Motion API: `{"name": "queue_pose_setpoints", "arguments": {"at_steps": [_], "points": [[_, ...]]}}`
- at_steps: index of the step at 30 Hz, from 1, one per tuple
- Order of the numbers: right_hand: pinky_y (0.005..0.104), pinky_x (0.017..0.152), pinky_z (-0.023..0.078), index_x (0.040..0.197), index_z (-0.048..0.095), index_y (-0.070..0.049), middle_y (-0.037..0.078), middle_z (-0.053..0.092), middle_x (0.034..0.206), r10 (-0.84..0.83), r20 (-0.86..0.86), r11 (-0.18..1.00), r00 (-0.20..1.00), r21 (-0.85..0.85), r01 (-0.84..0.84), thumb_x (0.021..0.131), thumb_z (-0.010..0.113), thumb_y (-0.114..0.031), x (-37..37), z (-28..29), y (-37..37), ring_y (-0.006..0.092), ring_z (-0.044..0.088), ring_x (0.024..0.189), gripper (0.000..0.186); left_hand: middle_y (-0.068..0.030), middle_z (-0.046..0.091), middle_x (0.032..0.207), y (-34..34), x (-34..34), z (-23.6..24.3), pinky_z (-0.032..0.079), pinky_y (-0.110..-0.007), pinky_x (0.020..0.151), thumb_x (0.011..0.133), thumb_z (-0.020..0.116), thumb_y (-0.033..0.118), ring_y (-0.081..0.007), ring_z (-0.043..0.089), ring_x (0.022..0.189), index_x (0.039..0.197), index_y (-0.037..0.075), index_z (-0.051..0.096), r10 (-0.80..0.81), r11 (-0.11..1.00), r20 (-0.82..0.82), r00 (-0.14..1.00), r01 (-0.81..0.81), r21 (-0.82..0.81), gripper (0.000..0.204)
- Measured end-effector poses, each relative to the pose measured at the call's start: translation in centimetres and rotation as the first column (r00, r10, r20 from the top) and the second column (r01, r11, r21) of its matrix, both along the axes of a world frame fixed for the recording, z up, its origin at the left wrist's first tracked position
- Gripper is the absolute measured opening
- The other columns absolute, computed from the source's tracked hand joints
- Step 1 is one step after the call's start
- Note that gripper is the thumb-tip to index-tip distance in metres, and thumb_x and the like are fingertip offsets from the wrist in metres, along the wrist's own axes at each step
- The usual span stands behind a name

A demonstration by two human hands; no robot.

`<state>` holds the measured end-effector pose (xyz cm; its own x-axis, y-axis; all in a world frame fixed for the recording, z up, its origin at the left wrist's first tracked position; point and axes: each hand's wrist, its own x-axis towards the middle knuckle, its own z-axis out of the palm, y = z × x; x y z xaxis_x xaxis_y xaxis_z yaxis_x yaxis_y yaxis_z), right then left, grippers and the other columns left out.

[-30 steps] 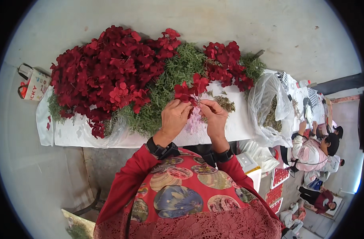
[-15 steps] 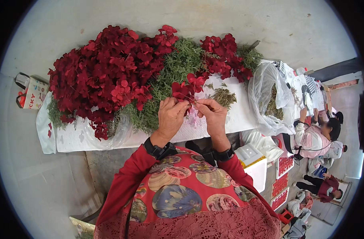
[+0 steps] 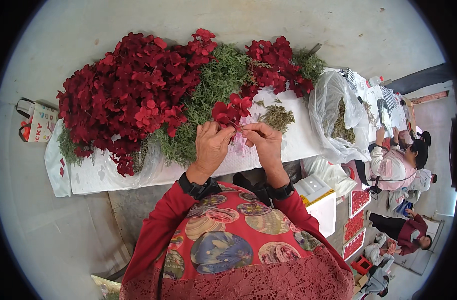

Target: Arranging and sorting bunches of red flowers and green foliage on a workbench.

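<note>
Both hands, left hand [image 3: 212,146] and right hand [image 3: 265,144], pinch one red flower sprig [image 3: 230,111] over the bench [image 3: 293,142], steadying its stem between fingertips.

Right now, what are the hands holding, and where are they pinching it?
Both hands hold a red flower sprig. The left hand and right hand pinch it low down, at the stem just under the blooms.

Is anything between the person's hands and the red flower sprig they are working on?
Nothing visible: the left hand and right hand both already pinch the red flower sprig at its stem, above the white table cover.
</note>
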<state>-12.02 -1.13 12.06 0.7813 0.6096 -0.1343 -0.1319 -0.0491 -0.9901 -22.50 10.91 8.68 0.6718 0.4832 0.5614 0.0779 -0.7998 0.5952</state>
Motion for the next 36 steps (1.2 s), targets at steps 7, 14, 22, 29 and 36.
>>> {"name": "queue_pose_setpoints", "arguments": {"at_steps": [7,14,22,29,36], "points": [[0.0191,0.055,0.045,0.089,0.07,0.0,0.0,0.064,0.071,0.006,0.021,1.0,1.0,-0.006,-0.006,0.081,0.067,0.0,0.0,-0.1,-0.3,0.0046,0.054,0.06,0.008,-0.0051,0.052,0.073,-0.4,0.2,-0.1,0.036,-0.036,0.066,0.075,0.074,0.012,-0.0247,0.051,0.072,0.089,0.011,0.071,-0.001,1.0,0.016,1.0,0.001,-0.005,0.014],[0.0192,0.056,0.047,0.089,0.07,0.001,0.001,0.064,0.072,0.065,0.088,0.993,0.994,-0.106,-0.056,0.081,0.066,0.0,0.6,-0.4,-0.9,0.0048,0.056,0.061,0.008,-0.0063,0.057,0.077,-0.7,0.1,0.3,0.037,-0.037,0.068,0.071,0.071,0.006,-0.0258,0.053,0.075,0.089,0.008,0.069,-0.007,0.987,-0.052,0.999,0.015,0.157,0.018],[0.0197,0.056,0.048,0.089,0.07,0.0,0.001,0.065,0.073,0.039,0.154,0.989,0.987,-0.147,-0.016,0.082,0.066,0.001,0.2,-1.0,-0.8,0.0052,0.056,0.062,0.008,-0.0099,0.063,0.083,-1.1,0.3,-0.3,0.044,-0.039,0.073,0.071,0.066,-0.002,-0.0281,0.058,0.078,0.092,0.004,0.067,-0.095,0.984,0.001,0.995,0.094,0.151,0.022],[0.0197,0.058,0.048,0.09,0.069,0.0,0.001,0.065,0.074,-0.003,0.361,0.988,0.932,-0.143,0.058,0.083,0.066,0.001,-0.2,-2.1,-0.8,0.0049,0.057,0.063,0.008,-0.0115,0.063,0.079,-1.5,0.7,-1.1,0.047,-0.036,0.065,0.076,0.067,-0.002,-0.0287,0.059,0.072,0.091,0.001,0.066,-0.137,0.981,0.107,0.985,0.149,-0.12,0.015],[0.0194,0.06,0.048,0.094,0.069,0.001,0.001,0.066,0.076,-0.003,0.055,1.0,0.998,-0.008,0.003,0.084,0.065,0.002,0.3,-1.2,-1.6,0.0057,0.058,0.064,0.011,-0.0119,0.063,0.078,-1.7,0.7,-0.8,0.048,-0.033,0.06,0.081,0.068,0.002,-0.0256,0.06,0.066,0.091,0.001,0.067,-0.156,0.934,0.103,0.982,0.181,-0.308,0.01]]}}
